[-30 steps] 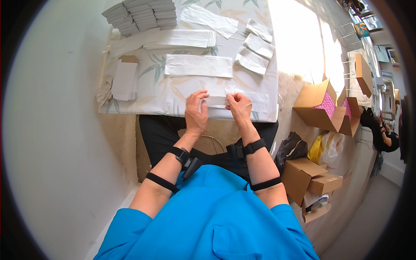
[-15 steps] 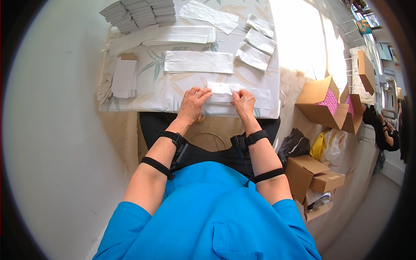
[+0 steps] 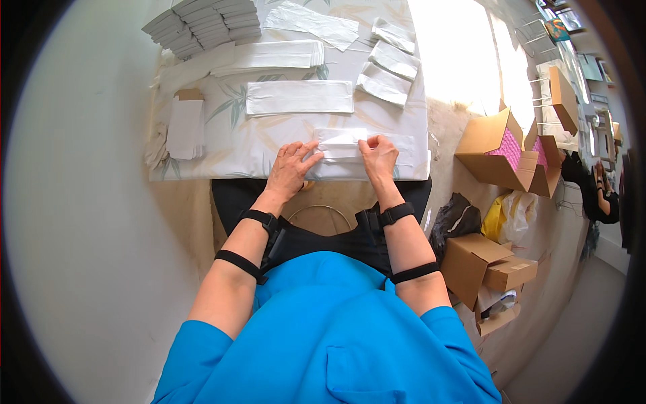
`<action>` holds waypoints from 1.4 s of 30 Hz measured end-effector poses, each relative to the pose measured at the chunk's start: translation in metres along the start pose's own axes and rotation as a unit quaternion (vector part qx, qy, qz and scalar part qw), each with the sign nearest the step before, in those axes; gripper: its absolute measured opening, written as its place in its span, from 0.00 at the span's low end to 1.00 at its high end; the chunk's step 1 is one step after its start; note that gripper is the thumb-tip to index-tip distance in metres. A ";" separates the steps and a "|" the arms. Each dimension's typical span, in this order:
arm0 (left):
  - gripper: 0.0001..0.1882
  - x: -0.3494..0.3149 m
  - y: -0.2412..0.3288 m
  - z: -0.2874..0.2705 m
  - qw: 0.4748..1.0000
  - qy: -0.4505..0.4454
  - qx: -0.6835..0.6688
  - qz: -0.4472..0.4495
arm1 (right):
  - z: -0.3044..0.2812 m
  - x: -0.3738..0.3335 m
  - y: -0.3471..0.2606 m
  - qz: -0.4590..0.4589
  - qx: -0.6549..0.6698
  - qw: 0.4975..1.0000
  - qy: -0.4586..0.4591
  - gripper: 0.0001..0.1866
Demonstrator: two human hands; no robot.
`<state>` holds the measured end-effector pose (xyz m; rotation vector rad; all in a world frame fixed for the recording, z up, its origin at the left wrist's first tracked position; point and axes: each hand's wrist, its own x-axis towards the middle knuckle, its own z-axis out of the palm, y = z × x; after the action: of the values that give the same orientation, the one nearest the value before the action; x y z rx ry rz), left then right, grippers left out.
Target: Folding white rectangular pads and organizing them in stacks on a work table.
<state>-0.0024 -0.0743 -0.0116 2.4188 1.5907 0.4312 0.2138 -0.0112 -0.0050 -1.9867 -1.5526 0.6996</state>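
A folded white piece (image 3: 342,137), thin like cloth or paper, lies near the table's front edge on a longer pale strip (image 3: 402,149) that reaches out to the right. My left hand (image 3: 291,165) rests at its left edge, fingers stretched and thumb apart, the tips touching it. At the right edge my right hand (image 3: 379,159) is closed, thumb and fingers pinching the folded white piece. Beyond my hands lies a flat white folded strip (image 3: 299,98). Whether the pieces are cloth or paper is not clear.
Stacked white bundles (image 3: 202,27) stand at the far left, with white packets (image 3: 186,128) nearer. Several small folded pieces (image 3: 385,83) lie at the right of the leaf-patterned tablecloth (image 3: 222,145). Cardboard boxes (image 3: 488,151) and bags stand on the floor to the right.
My left hand's fingers have spread from a closer pinch and drawn slightly left. The right hand still pinches the right edge. The whole view has shifted slightly.
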 end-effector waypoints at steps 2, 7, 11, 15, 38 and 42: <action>0.27 0.002 0.001 -0.003 1.000 -0.017 0.015 -0.003 | -0.012 0.001 0.003 -0.006 -0.012 0.999 0.045 0.09; 0.26 0.005 0.001 -0.017 0.999 -0.002 -0.032 0.000 | -0.040 -0.001 0.008 -0.045 -0.031 0.997 0.059 0.13; 0.38 0.028 0.006 -0.031 0.992 0.014 -0.125 -0.032 | -0.044 0.008 0.004 -0.229 -0.043 0.971 -0.051 0.25; 0.49 0.046 0.010 -0.028 0.995 -0.010 -0.090 -0.035 | -0.026 0.008 -0.006 -0.321 -0.187 0.913 -0.169 0.54; 0.16 0.027 -0.045 -0.029 0.897 0.168 -0.259 -0.315 | 0.084 0.056 -0.097 -0.239 0.055 0.967 -0.069 0.11; 0.12 0.014 -0.073 -0.031 0.862 0.192 -0.309 -0.352 | 0.118 0.064 -0.103 -0.253 -0.038 0.965 -0.053 0.12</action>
<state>-0.0702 -0.0324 -0.0055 1.2171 1.9448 1.1013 0.0750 0.0820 -0.0270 -1.5144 -2.0679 0.5453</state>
